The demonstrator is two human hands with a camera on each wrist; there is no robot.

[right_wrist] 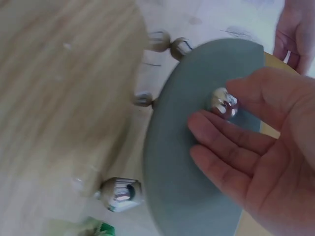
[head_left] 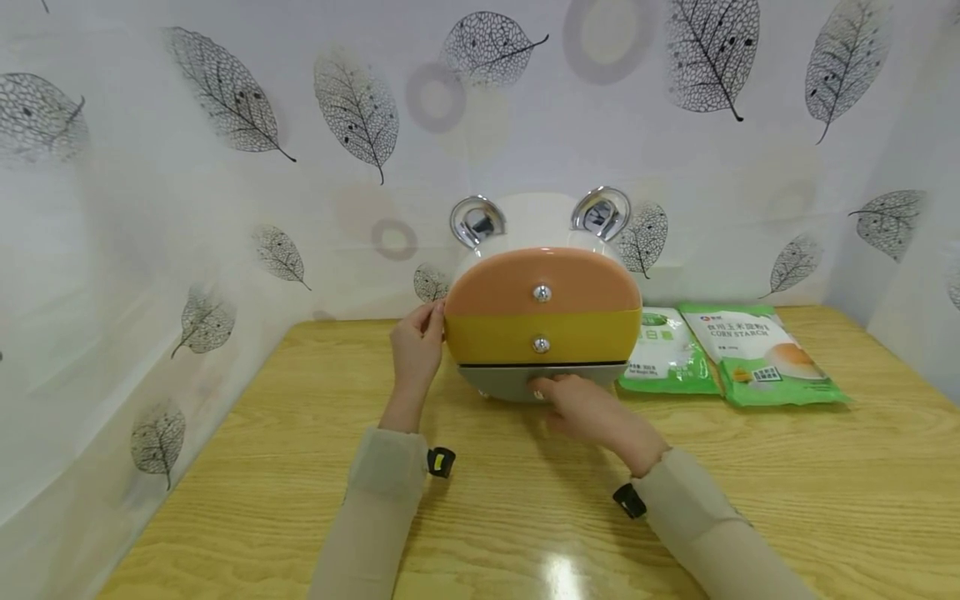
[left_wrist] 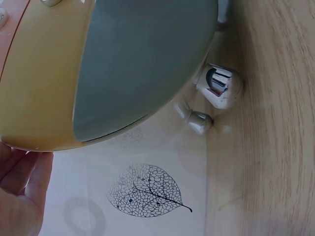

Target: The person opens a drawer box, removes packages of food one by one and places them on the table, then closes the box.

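A rounded white cabinet (head_left: 540, 218) with two chrome ear-like handles stands on the table, its front holding three drawers. The top drawer (head_left: 491, 283) is orange, the middle drawer (head_left: 491, 337) yellow, the bottom drawer (left_wrist: 142, 59) grey-green. A dark line runs between yellow and grey-green. My right hand (head_left: 592, 408) pinches the bottom drawer's round silver knob (right_wrist: 225, 103) between thumb and forefinger; its other fingers lie near the drawer face. My left hand (head_left: 417, 346) rests its fingertips against the cabinet's left side, level with the yellow drawer (left_wrist: 42, 93).
Two green-and-white packets, a smaller packet (head_left: 663, 354) and a corn starch packet (head_left: 757, 354), lie right of the cabinet on the wooden table (head_left: 300, 500). Round chrome feet (left_wrist: 221, 86) hold the cabinet up. Leaf-patterned cloth (head_left: 360, 250) hangs behind and at the sides.
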